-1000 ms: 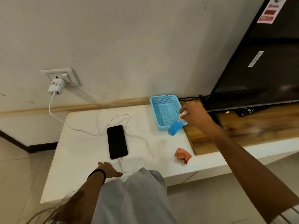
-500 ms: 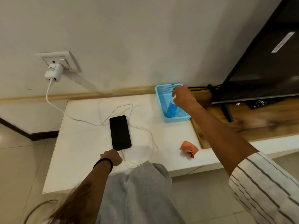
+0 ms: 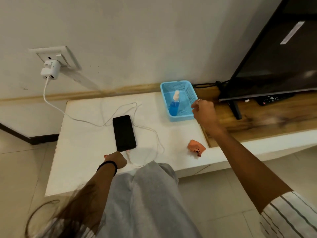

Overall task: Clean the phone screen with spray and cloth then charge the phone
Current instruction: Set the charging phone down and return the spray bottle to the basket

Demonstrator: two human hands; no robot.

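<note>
Left hand [image 3: 115,159] sits curled at the near end of the phone [image 3: 124,133], by the plug, though whether it pinches the cable [image 3: 155,134] I cannot tell; right hand [image 3: 203,109] hangs loosely curled and empty just beside the basket [image 3: 192,93], holding nothing. The spray [image 3: 174,105] stands upright in that basket and the cloth [image 3: 196,148] lies crumpled on the bench [image 3: 82,152], so cleaning looks finished, and with the cable running from the charger [image 3: 50,70] to the phone, charging looks all but set. The phone lies flat, screen up, mid-bench, long axis running from the person toward the wall, leaning slightly left, plug end nearest.
</note>
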